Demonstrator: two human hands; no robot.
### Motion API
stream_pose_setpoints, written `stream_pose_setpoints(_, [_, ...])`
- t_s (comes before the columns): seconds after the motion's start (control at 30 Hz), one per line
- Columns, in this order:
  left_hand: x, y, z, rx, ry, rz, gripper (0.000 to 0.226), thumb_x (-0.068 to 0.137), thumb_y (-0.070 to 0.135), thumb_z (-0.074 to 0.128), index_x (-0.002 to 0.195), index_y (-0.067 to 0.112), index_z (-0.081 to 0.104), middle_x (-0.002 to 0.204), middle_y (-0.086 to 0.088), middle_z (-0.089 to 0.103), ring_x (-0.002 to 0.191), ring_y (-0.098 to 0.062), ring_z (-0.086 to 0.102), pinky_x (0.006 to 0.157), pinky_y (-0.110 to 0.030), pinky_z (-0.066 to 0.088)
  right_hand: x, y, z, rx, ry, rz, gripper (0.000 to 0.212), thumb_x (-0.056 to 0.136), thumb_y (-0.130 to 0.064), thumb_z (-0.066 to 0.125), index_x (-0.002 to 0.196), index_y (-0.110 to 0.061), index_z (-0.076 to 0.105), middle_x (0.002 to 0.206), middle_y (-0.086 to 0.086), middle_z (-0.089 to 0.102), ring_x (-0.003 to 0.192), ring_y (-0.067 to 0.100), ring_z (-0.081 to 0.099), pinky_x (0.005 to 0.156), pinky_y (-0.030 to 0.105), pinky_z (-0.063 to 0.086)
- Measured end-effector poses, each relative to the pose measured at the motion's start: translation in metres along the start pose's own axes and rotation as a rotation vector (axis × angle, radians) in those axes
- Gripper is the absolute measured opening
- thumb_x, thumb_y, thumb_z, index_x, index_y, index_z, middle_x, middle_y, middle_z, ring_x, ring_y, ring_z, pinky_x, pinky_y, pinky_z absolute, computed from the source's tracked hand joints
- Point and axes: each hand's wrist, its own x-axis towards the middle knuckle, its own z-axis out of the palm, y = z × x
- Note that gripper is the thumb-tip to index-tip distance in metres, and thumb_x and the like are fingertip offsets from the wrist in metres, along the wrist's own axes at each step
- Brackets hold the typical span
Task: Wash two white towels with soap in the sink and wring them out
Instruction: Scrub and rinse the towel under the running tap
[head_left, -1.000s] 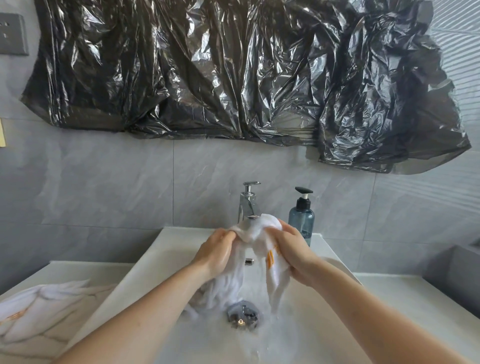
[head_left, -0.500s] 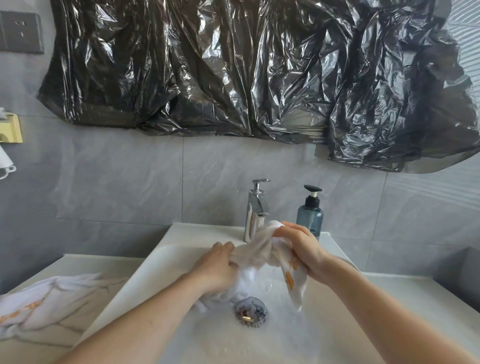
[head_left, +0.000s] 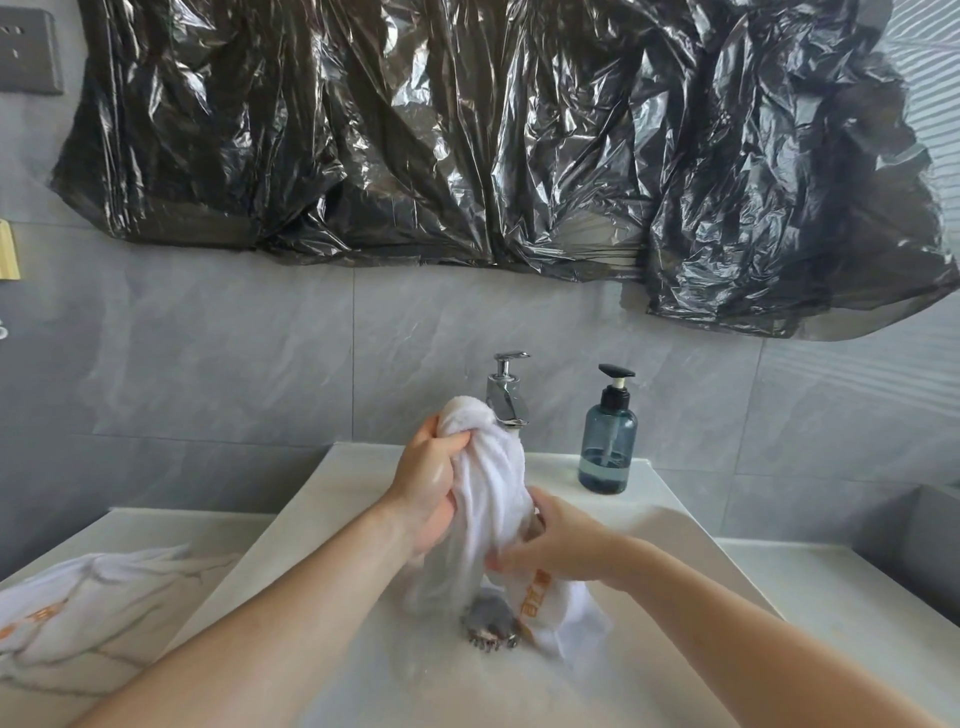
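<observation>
Both hands are clamped on the one towel (head_left: 488, 493) over the sink (head_left: 691, 561). Left hand (head_left: 428, 488) has its grip bunched round the upper end, up near the faucet (head_left: 506, 389), fingers curled tight into the cloth. Right hand (head_left: 558, 545) grips lower down, fingers wrapped round the twisted middle. Below it the tail, with its orange print, drapes down onto the drain (head_left: 488, 621). Looks like a wring or a scrub between the fists, hard to say which.

That cloth is wet, so it should be heavy, limp and a bit slick if soapy. Best held in full fistfuls, hands a little apart along the roll, not by an edge.

Second towel (head_left: 78, 613) lies spread on the worktop (head_left: 831, 597) at the near left, well apart from the hands. Soap bottle (head_left: 608, 447) stands on the far rim, just right of the faucet.
</observation>
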Motion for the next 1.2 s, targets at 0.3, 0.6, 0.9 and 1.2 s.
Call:
stream_pose_setpoints(0.3, [-0.003,-0.007,-0.017,0.55,0.1,-0.12,0.046,0.07,0.038,0.06,0.111,0.017,0.062,0.112,-0.013,0.07,0.094,-0.029,0.068,0.079,-0.045,0.061,0.006,-0.004,-0.024,0.569,0.379,-0.026,0.041,0.063,-0.03,0.06,0.09,-0.001,0.071,0.073,0.011,0.062,0.069,0.024,0.061,0.069,0.034,0.048])
stream_pose_setpoints(0.6, [-0.028,-0.027,0.003,0.903,-0.392,0.136,0.071,0.074,0.003,0.074,0.12,0.049,0.045,0.112,0.028,0.064,0.1,0.019,0.059,0.081,-0.012,0.052,-0.001,-0.009,-0.025,0.617,0.245,-0.23,0.02,0.088,-0.013,0.06,0.092,-0.011,0.079,0.09,0.012,0.076,0.089,0.024,0.074,0.086,0.041,0.058])
stream_pose_setpoints(0.9, [-0.002,-0.027,-0.013,0.675,0.104,0.203,0.024,0.071,0.025,0.05,0.092,0.02,0.059,0.08,0.008,0.068,0.077,-0.018,0.062,0.075,-0.045,0.053,0.004,0.0,-0.021,0.391,0.192,-0.089,0.059,0.067,-0.045,0.083,0.118,-0.022,0.063,0.105,0.003,0.075,0.088,0.018,0.074,0.076,0.042,0.061])
stream_pose_setpoints(1.2, [-0.009,-0.024,-0.002,0.396,0.127,0.124,0.016,0.096,0.005,0.052,0.108,0.008,0.062,0.1,-0.016,0.074,0.089,-0.026,0.072,0.074,-0.049,0.062,-0.008,-0.007,-0.014,0.458,-0.037,-0.185,0.044,0.087,-0.018,0.081,0.127,-0.029,0.066,0.11,0.007,0.078,0.101,0.026,0.075,0.088,0.041,0.058])
